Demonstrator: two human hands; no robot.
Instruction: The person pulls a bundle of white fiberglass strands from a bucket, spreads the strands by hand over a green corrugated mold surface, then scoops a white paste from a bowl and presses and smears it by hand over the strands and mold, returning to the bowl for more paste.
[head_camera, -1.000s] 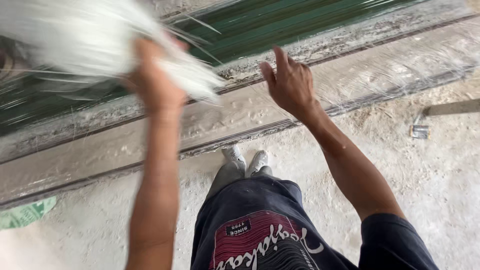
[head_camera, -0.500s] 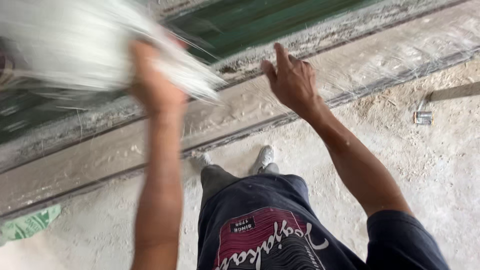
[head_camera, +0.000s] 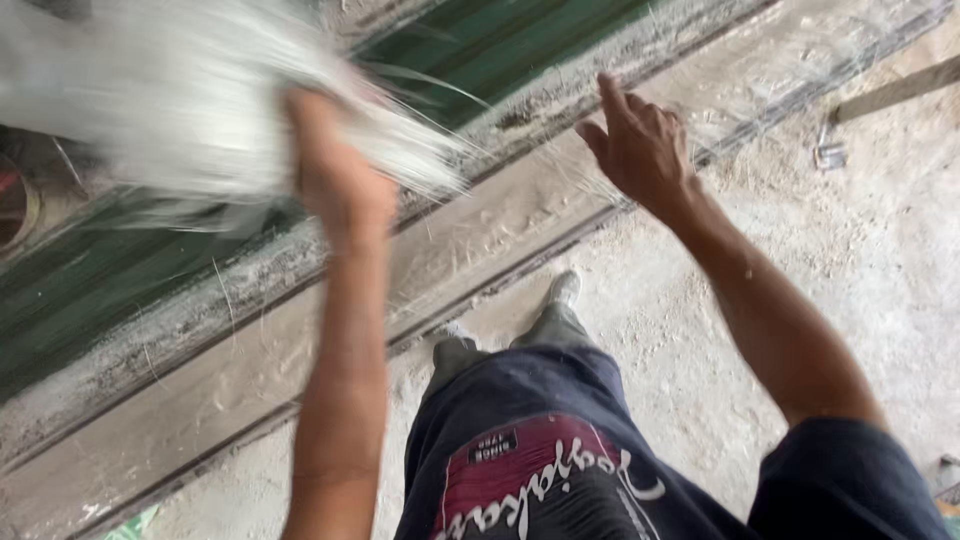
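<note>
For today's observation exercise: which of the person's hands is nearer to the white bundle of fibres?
Left. The left hand grips the white fibre bundle; the right hand is raised open, apart from it, off to its right.

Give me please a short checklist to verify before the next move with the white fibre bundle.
1. Left hand has a closed grip on the white fibre bundle: ok.
2. Right hand is free, fingers spread, holding nothing: ok.
3. Bundle is tidy: not ok, loose strands stick out toward the right.
4. Bundle is above the green panel and clear of the dusty ledge: cannot tell, the bundle is blurred.
5. Feet stand on the floor beside the ledge, nothing under them: ok.
</note>
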